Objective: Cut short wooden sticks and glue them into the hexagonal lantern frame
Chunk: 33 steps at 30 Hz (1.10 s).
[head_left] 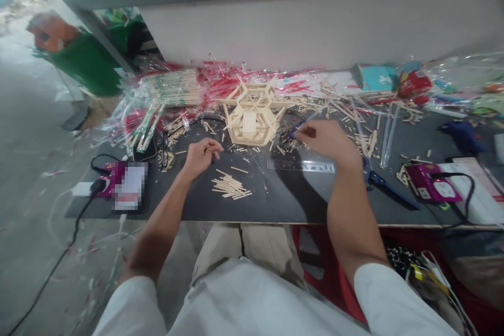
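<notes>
Near the back middle of the dark tabletop stands a model built of small wooden sticks (252, 121), with hexagon-shaped frames and a flat panel of sticks at its centre. My left hand (202, 155) hovers left of it, fingers loosely bent and apart, with nothing visible in them. A loose pile of short wooden sticks (230, 185) lies in front of that hand. To the right of the model, my right hand (328, 139) has thumb and fingers pinched together beside a small dark blue object (291, 132). Whether they grip that object is unclear.
A clear ruler (301, 165) lies below my right hand, with a dark blue-handled tool (394, 191) further right. Bagged sticks (173, 89) and stick scraps line the back. Purple power boxes (431, 182) and a phone (129, 186) sit at the sides.
</notes>
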### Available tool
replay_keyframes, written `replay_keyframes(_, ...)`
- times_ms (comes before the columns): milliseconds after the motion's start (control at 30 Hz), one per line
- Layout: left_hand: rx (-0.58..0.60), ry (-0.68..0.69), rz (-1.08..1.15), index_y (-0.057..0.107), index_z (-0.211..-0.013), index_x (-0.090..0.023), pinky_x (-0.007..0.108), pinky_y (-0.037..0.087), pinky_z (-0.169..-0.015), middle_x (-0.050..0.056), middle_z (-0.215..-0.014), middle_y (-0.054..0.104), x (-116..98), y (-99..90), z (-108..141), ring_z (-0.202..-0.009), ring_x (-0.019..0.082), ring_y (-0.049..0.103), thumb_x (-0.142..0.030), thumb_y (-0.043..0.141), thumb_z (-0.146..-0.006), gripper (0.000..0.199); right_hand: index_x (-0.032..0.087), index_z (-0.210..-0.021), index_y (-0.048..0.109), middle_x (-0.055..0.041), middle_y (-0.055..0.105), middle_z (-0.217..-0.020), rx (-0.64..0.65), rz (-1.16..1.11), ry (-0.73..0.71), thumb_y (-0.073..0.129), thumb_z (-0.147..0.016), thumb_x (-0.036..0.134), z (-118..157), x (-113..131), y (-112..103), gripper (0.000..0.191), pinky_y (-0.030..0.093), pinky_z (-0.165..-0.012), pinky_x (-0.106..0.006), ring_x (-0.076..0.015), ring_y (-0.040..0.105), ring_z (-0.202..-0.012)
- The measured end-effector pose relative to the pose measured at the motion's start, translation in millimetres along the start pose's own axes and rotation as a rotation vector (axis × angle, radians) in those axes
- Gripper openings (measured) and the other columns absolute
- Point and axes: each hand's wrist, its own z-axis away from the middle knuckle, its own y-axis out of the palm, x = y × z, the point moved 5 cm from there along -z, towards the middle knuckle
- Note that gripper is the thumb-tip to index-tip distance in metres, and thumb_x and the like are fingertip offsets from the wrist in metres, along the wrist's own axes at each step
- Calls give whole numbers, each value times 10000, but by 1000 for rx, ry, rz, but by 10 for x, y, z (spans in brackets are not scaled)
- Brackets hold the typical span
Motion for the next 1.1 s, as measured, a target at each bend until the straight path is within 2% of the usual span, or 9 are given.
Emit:
replay_keyframes(67, 6, 50, -34, 793, -913, -213, 287, 536, -645, 23, -698, 784, 8, 88, -6, -604, 169, 719, -305, 605, -937, 212, 192, -954, 754, -142, 802, -967, -191, 55, 88, 600, -968, 330, -33, -162, 104, 206, 545, -942, -445, -309, 729, -950)
replay_keyframes(133, -6, 57, -60, 802, -890, -235, 300, 560, -692, 5, -709, 789, 33, 156, 1, -630, 175, 734, -306, 660, -911, 160, 167, -1027, 754, -185, 795, -1055, -302, 76, 129, 587, -979, 315, -55, -340, 222, 228, 515, -1029, -474, -339, 703, -1074)
replay_keyframes(267, -75, 29, -79, 748, -884, -226, 280, 548, -708, -27, -661, 740, 137, 175, 35, -606, 155, 703, -295, 710, -899, 80, 129, -1152, 744, -245, 742, -1219, -355, 128, 185, 652, -973, 435, -95, -665, 413, 367, 449, -1120, -508, -381, 619, -1240)
replay_keyframes(400, -167, 62, -44, 685, -1067, -205, 252, 547, -695, 22, -957, 839, 206, 118, 30, -580, 105, 679, -274, 604, -994, 129, 65, -1258, 692, -279, 697, -1268, -331, 148, 247, 779, -902, 523, -135, -808, 524, 586, 443, -1102, -494, -394, 600, -1236)
replay_keyframes(533, -136, 23, 25, 673, -1143, -177, 243, 562, -658, 82, -1076, 854, 245, 146, -5, -534, 83, 678, -214, 506, -1026, 207, 78, -1209, 678, -264, 665, -1218, -314, 138, 253, 812, -875, 463, -113, -825, 529, 527, 432, -1049, -472, -367, 582, -1167)
replay_keyframes(633, -94, 32, 40, 717, -1101, -171, 246, 583, -660, 98, -1091, 860, 200, 159, 21, -587, 103, 731, -223, 561, -1007, 189, 139, -1139, 689, -248, 634, -1203, -275, 129, 180, 818, -857, 449, -58, -801, 499, 439, 407, -1000, -478, -352, 552, -1109)
replay_keyframes(733, -48, 79, 76, 792, -1126, -163, 280, 618, -662, 127, -1109, 865, 114, 137, 78, -634, 143, 767, -308, 643, -998, 244, 172, -1070, 678, -249, 628, -1182, -274, 142, 184, 774, -876, 428, -14, -780, 464, 335, 375, -967, -506, -350, 537, -1059)
replay_keyframes(933, 11, 6, 102, 868, -1160, -145, 320, 683, -690, 144, -1029, 870, 94, 99, 131, -608, 159, 749, -347, 800, -899, 337, 171, -1197, 611, -282, 680, -1199, -426, 125, 291, 658, -909, 339, 25, -656, 358, 336, 342, -992, -545, -362, 564, -1048)
replay_keyframes(1100, -9, 18, 50, 876, -1070, -186, 332, 686, -750, 82, -867, 859, 45, 89, 133, -734, 213, 800, -336, 883, -817, 295, 211, -1277, 551, -251, 714, -1265, -548, -45, 293, 727, -849, 318, 78, -471, 139, 475, 451, -964, -446, -348, 660, -1098)
